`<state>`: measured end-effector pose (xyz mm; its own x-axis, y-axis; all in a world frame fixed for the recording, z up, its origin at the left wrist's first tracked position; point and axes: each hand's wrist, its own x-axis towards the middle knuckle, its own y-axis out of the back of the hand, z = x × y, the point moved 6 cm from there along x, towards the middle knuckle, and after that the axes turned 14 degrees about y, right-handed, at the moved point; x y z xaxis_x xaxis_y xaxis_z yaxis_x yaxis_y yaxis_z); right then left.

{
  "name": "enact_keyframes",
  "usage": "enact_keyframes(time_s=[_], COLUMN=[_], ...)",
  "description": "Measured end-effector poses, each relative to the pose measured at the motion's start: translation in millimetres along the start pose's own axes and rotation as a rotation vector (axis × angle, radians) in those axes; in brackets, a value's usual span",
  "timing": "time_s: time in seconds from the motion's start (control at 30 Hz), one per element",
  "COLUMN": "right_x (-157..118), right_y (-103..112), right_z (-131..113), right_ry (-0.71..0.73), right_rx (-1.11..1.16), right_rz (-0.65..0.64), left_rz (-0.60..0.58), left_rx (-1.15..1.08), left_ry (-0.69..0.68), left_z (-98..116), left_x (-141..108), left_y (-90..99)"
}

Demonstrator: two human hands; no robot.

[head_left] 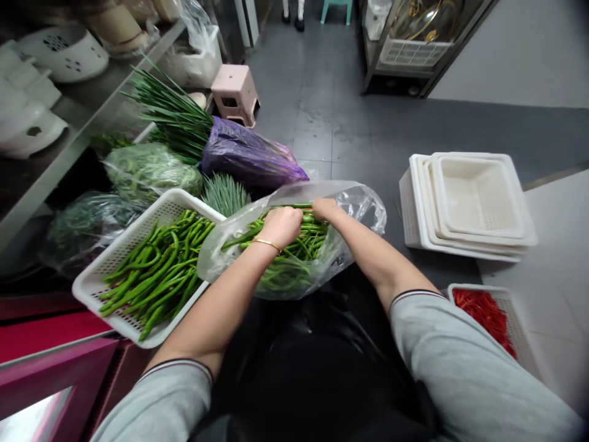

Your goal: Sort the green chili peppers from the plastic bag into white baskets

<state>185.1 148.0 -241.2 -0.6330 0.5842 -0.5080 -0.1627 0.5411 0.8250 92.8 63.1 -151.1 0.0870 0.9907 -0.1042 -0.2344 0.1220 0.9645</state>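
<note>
The person's left hand [281, 226] is curled closed over long, slender green peppers [315, 236] inside an open, clear plastic bag [212, 250]. The right hand [324, 210] is just beside it, also in the bag, fingers bent; whether it grips a pepper cannot be told. To the left, a white perforated plastic basket [120, 241] holds more green peppers [156, 276]. Beyond the bag lies a purple plastic wrapper [248, 153] around long green stalks [179, 120]. Nested white plastic baskets [481, 190] stand to the right, near a basket of red peppers [481, 313].
</note>
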Motion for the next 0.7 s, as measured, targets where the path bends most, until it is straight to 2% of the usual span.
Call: enact_keyframes(time_s=[0.07, 0.13, 0.23, 0.3, 0.4, 0.47, 0.53, 0.6, 0.7], right_x=[-12.1, -28.8, -49.8, -55.5, -53.4, -45.9, -36.0, -26.2, -26.6], right_y=[4.0, 12.8, 19.7, 17.8, 15.2, 14.2, 12.9, 5.8, -14.4], right_z=[0.2, -3.1, -9.7, -15.3, -22.0, -24.0, -22.7, -14.3, 9.9], right_ry=[0.049, 0.144, 0.299, 0.416, 0.571, 0.616, 0.584, 0.396, 0.054], right_rx=[0.008, 0.055, 0.273, 0.589, 1.171, 1.391, 1.361, 1.037, 0.481], right_rz=[0.076, 0.226, 0.378, 0.419, 0.505, 0.545, 0.561, 0.511, 0.308], left_rz=[-0.026, -0.059, -0.222, -0.265, -0.177, -0.141, -0.16, -0.212, -0.316], left_rx=[-0.017, -0.142, -0.358, -0.461, -0.503, -0.471, -0.389, -0.225, 0.061], left_ry=[0.024, -0.029, -0.102, -0.175, -0.279, -0.306, -0.294, -0.219, -0.088], left_z=[-2.6, -8.7, -22.7, -29.5, -34.9, -35.5, -35.0, -36.5, -41.0], left_x=[13.6, 26.5, 39.3, 41.9, 41.4, 39.8, 36.8, 33.1, 27.0], left_y=[-17.8, -33.2, -48.6, -44.0, -24.2, -18.3, -23.1, -35.3, -51.8])
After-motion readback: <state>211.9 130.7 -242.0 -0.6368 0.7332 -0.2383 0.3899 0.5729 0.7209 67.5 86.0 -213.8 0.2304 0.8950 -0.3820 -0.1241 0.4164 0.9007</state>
